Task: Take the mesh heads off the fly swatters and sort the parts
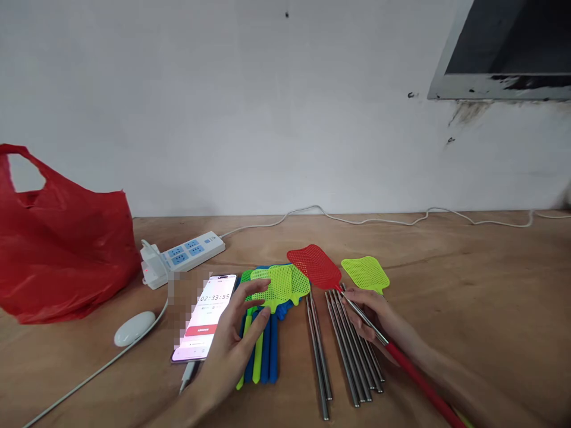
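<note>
My right hand (369,312) is closed around the metal rod of a red fly swatter (314,266). Its mesh head points up and left, and its red handle runs to the lower right. My left hand (243,330) hovers with fingers apart over yellow-green mesh swatter heads (273,284), holding nothing. Blue and yellow-green handles (269,351) lie below those heads, partly hidden by my left hand. Several loose metal rods (352,351) lie side by side under my right hand, with a pair of rods (317,356) to their left. Another yellow-green swatter head (366,273) lies behind my right hand.
A lit phone (206,315) with a timer lies at the left, plugged into a cable. Behind it is a white power strip (194,252) with a cord along the wall. A white oval device (134,329) and a red plastic bag (66,249) are farther left.
</note>
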`<act>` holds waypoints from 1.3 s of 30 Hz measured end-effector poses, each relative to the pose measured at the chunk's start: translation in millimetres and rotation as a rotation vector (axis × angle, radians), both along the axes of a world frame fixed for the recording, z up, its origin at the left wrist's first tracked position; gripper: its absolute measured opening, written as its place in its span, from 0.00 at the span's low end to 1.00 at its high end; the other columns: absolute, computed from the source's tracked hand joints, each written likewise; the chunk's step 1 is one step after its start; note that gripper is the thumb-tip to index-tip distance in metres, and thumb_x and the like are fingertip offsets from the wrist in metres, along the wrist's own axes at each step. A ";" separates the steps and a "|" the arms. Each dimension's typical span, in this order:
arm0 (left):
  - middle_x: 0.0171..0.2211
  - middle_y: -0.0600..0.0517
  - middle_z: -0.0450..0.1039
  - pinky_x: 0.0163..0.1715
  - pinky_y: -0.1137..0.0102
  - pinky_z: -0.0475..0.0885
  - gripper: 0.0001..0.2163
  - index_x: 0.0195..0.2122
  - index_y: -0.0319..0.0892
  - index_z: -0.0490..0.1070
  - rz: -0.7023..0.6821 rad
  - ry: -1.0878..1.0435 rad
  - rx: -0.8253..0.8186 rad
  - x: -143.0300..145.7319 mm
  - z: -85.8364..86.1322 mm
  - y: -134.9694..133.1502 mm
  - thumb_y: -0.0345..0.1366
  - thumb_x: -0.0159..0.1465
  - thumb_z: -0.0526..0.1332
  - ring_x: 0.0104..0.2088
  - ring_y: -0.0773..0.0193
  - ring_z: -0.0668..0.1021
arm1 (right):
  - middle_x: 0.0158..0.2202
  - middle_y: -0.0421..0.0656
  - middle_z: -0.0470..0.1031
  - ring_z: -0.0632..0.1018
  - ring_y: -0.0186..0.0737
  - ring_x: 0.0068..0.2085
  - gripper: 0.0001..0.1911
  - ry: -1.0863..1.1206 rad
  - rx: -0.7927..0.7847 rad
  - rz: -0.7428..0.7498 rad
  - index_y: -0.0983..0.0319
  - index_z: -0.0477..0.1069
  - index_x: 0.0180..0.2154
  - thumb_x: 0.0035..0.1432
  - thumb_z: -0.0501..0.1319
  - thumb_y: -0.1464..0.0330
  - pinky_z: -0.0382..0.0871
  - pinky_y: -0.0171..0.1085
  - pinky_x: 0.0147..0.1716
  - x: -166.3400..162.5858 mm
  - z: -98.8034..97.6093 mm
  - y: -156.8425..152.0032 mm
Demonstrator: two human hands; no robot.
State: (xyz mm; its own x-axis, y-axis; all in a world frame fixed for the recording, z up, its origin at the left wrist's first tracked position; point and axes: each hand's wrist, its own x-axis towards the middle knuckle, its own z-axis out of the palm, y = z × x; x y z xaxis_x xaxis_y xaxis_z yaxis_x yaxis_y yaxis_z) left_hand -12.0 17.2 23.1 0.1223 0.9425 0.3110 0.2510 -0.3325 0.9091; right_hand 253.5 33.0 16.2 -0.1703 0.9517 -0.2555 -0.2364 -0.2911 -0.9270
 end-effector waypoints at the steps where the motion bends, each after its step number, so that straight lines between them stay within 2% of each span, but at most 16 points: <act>1: 0.54 0.50 0.71 0.53 0.57 0.73 0.11 0.51 0.53 0.70 -0.016 0.003 0.006 -0.3 0.8 0.4 0.45 0.70 0.58 0.54 0.52 0.74 | 0.15 0.33 0.66 0.59 0.24 0.12 0.21 0.003 -0.004 -0.013 0.62 0.69 0.26 0.45 0.70 0.51 0.47 0.27 0.10 0.0 2.5 -1.1; 5: 0.38 0.52 0.74 0.45 0.62 0.73 0.07 0.39 0.49 0.73 -0.108 0.041 0.013 0.4 5.3 -1.0 0.42 0.71 0.57 0.43 0.56 0.77 | 0.20 0.35 0.69 0.66 0.25 0.19 0.20 0.015 -0.073 -0.066 0.62 0.70 0.25 0.46 0.72 0.54 0.57 0.25 0.16 -1.7 15.9 -9.5; 9: 0.32 0.53 0.74 0.38 0.65 0.72 0.09 0.38 0.47 0.73 -0.170 0.035 -0.049 0.8 5.3 -3.7 0.43 0.71 0.57 0.36 0.58 0.77 | 0.24 0.37 0.70 0.69 0.28 0.24 0.19 0.053 -0.148 -0.149 0.62 0.74 0.28 0.41 0.76 0.57 0.63 0.24 0.20 -3.2 20.9 -13.8; 11: 0.31 0.53 0.73 0.36 0.66 0.72 0.09 0.38 0.47 0.73 -0.188 0.030 -0.065 1.1 4.7 -4.1 0.44 0.71 0.57 0.35 0.59 0.76 | 0.23 0.36 0.67 0.65 0.27 0.23 0.19 0.089 -0.139 -0.169 0.62 0.74 0.28 0.42 0.76 0.57 0.60 0.24 0.18 -2.7 19.5 -13.2; 15: 0.30 0.53 0.72 0.34 0.67 0.72 0.10 0.37 0.47 0.73 -0.217 0.051 -0.079 3.0 4.9 -3.0 0.45 0.71 0.57 0.32 0.60 0.76 | 0.20 0.33 0.59 0.54 0.24 0.19 0.20 0.207 -0.016 -0.138 0.63 0.72 0.25 0.44 0.76 0.57 0.45 0.24 0.12 -0.9 14.7 -10.3; 18: 0.31 0.53 0.72 0.34 0.67 0.72 0.11 0.39 0.47 0.73 -0.262 0.060 -0.110 4.4 5.2 -3.5 0.47 0.71 0.57 0.32 0.60 0.75 | 0.24 0.36 0.66 0.61 0.25 0.21 0.18 0.262 0.044 -0.130 0.63 0.76 0.30 0.44 0.77 0.59 0.51 0.23 0.14 -1.3 11.2 -10.4; 23: 0.36 0.50 0.75 0.38 0.67 0.71 0.14 0.44 0.44 0.71 -0.356 0.076 -0.195 8.8 10.0 -11.0 0.49 0.72 0.54 0.36 0.60 0.75 | 0.27 0.39 0.73 0.71 0.29 0.27 0.17 0.226 0.112 -0.033 0.61 0.80 0.38 0.50 0.74 0.58 0.63 0.26 0.20 -5.3 6.5 -14.9; 26: 0.36 0.50 0.73 0.37 0.68 0.70 0.16 0.49 0.44 0.70 -0.391 0.112 -0.221 12.0 12.7 -14.9 0.51 0.71 0.56 0.36 0.60 0.74 | 0.27 0.40 0.74 0.73 0.31 0.28 0.14 0.221 0.146 0.025 0.61 0.80 0.37 0.53 0.73 0.59 0.63 0.27 0.21 -8.8 4.8 -17.5; 28: 0.34 0.52 0.71 0.33 0.70 0.67 0.18 0.50 0.45 0.70 -0.433 0.166 -0.256 13.1 12.0 -15.6 0.52 0.70 0.56 0.34 0.62 0.72 | 0.28 0.41 0.75 0.73 0.31 0.28 0.13 0.219 0.153 0.071 0.62 0.79 0.33 0.54 0.72 0.59 0.63 0.27 0.21 -11.0 4.4 -18.9; 32: 0.25 0.57 0.60 0.26 0.72 0.57 0.18 0.40 0.42 0.71 -0.511 0.260 -0.302 13.3 7.0 -14.4 0.54 0.69 0.56 0.27 0.66 0.63 | 0.32 0.43 0.77 0.74 0.32 0.30 0.10 0.221 0.144 0.143 0.62 0.79 0.34 0.54 0.72 0.62 0.65 0.28 0.24 -13.5 5.3 -20.4; 35: 0.25 0.58 0.56 0.26 0.71 0.55 0.20 0.32 0.42 0.68 -0.546 0.271 -0.325 13.0 5.2 -14.3 0.55 0.70 0.54 0.27 0.66 0.60 | 0.34 0.44 0.78 0.73 0.32 0.30 0.11 0.208 0.108 0.163 0.62 0.79 0.35 0.54 0.72 0.63 0.65 0.29 0.24 -13.7 6.6 -20.3; 37: 0.26 0.58 0.56 0.28 0.71 0.56 0.21 0.32 0.42 0.67 -0.543 0.265 -0.331 12.6 5.7 -14.7 0.55 0.70 0.53 0.28 0.65 0.61 | 0.34 0.44 0.78 0.72 0.32 0.28 0.11 0.201 0.093 0.111 0.63 0.78 0.35 0.52 0.71 0.64 0.64 0.30 0.23 -12.7 7.2 -19.3; 39: 0.27 0.57 0.57 0.29 0.71 0.57 0.21 0.32 0.42 0.66 -0.536 0.259 -0.340 12.2 6.6 -14.7 0.55 0.70 0.53 0.30 0.65 0.62 | 0.36 0.42 0.78 0.71 0.32 0.28 0.12 0.211 0.098 -0.019 0.62 0.78 0.36 0.48 0.71 0.66 0.64 0.31 0.24 -10.1 7.2 -16.9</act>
State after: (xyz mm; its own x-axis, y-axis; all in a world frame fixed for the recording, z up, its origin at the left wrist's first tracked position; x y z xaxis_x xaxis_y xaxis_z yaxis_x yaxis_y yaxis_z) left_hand 0.2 2.4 29.7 0.6298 0.7710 -0.0939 0.3551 -0.1784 0.9177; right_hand 243.3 16.1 23.4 -0.1923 0.9737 -0.1220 -0.4326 -0.1957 -0.8801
